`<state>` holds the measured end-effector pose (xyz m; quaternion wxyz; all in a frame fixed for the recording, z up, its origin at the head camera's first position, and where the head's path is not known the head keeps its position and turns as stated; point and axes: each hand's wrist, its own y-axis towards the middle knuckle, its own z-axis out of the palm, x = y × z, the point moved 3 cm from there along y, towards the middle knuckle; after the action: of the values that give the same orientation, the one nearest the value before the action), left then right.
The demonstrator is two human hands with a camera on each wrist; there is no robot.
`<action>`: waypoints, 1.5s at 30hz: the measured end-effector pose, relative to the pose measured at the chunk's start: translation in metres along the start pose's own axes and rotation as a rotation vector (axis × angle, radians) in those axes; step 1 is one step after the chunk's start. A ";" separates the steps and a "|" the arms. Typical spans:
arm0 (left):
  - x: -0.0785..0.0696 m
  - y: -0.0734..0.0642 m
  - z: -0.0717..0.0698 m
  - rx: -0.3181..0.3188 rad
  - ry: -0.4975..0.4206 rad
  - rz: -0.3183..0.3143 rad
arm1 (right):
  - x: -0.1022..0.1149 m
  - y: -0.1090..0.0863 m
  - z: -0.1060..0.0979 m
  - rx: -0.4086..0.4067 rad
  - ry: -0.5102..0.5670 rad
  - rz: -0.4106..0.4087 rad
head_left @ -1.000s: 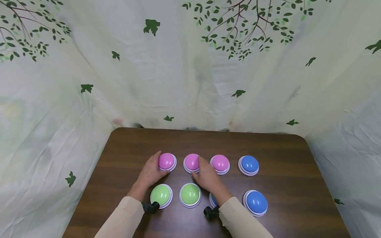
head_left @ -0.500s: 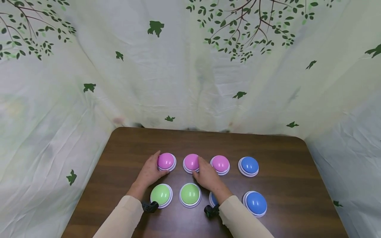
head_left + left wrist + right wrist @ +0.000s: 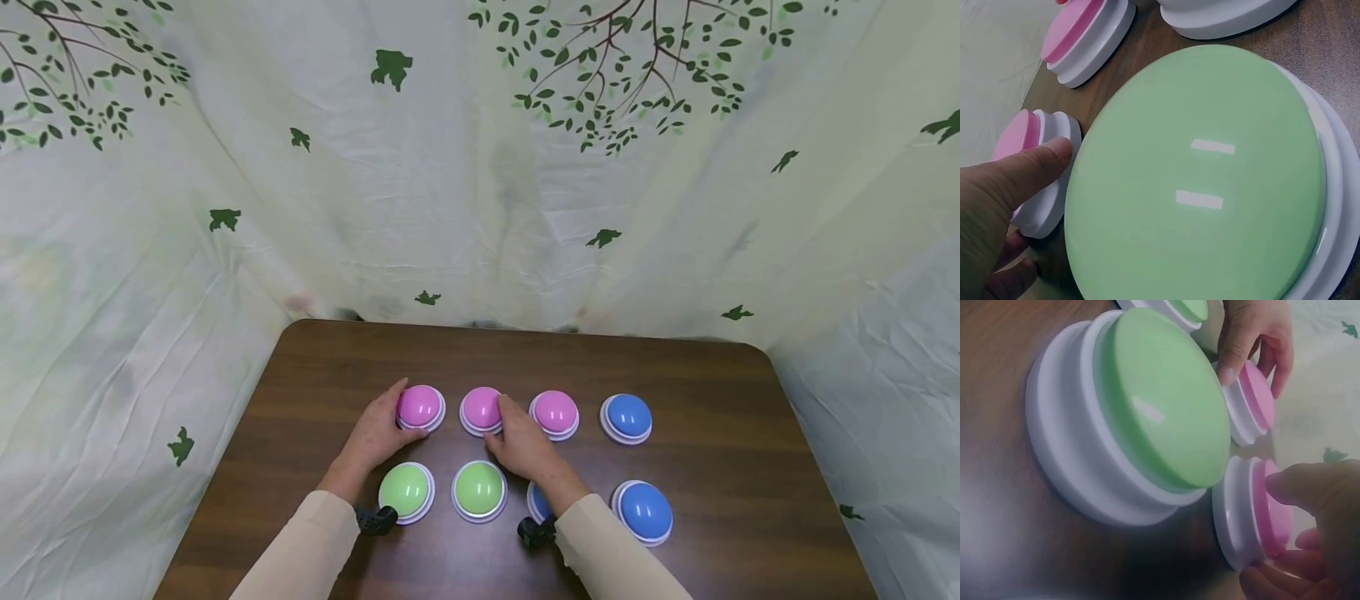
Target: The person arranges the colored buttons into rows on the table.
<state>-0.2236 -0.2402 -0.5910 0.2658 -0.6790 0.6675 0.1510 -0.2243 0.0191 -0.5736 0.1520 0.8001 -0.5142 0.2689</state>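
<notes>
My left hand [image 3: 375, 433] holds the leftmost pink dome push button [image 3: 419, 406] in the back row. Its thumb lies on the white base in the left wrist view, and the other fingers go round the far side. Around the middle pink push button [image 3: 479, 407] curl the thumb and fingers of my right hand [image 3: 525, 442]. The right wrist view has that thumb at the pink dome [image 3: 1272, 512] and fingertips low by the base. Both buttons sit upright on the brown table [image 3: 712, 467]. A third pink push button [image 3: 556, 412] stands just beyond the right hand's knuckles.
A blue push button [image 3: 629, 415] ends the back row at right. Nearer stand two green push buttons [image 3: 404, 490] and a blue push button [image 3: 647, 510]. Another blue push button [image 3: 537, 503] is partly hidden under my right wrist. A leaf-patterned cloth [image 3: 480, 208] hangs behind the table.
Both hands keep their places on the two pink push buttons. The head view has shifted slightly; the buttons stay essentially where they were.
</notes>
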 end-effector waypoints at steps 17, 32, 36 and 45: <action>0.024 -0.062 0.013 -0.115 -0.304 0.038 | 0.044 -0.065 0.033 -0.104 -0.157 -0.088; 0.031 -0.116 0.052 -0.315 -0.254 0.156 | 0.022 -0.101 0.089 -0.355 0.039 0.072; 0.031 -0.113 0.052 -0.313 -0.263 0.138 | 0.014 -0.103 0.094 -0.408 0.026 0.022; 0.032 -0.115 0.054 -0.310 -0.247 0.122 | 0.010 -0.108 0.098 -0.518 -0.052 -0.100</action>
<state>-0.1004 -0.2396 -0.6343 0.2282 -0.6464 0.6384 0.3500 -0.0966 0.0070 -0.6436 0.3514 0.7658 -0.5293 0.0998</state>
